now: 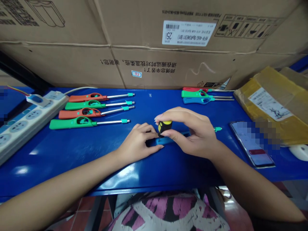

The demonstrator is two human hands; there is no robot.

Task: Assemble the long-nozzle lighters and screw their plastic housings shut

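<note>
In the head view, the right hand (196, 130) is clamping its thumb and fingertips around the stubby black-and-yellow screwdriver (164, 128), which is standing over the handle end of the blue lighter (167, 140). The left hand (137, 138) is closing its thumb and fingers about that same end, and the lighter is lying on the blue table (144, 173) between the two hands, partly under the right one. The screwdriver's tip (too hidden to judge its seating) is sitting close to the left fingers, so a tilted or badly seated tip could be slipping into them or scarring the plastic. The smooth tabletop is offering little hold, so a loose left grip could be letting the lighter twist.
</note>
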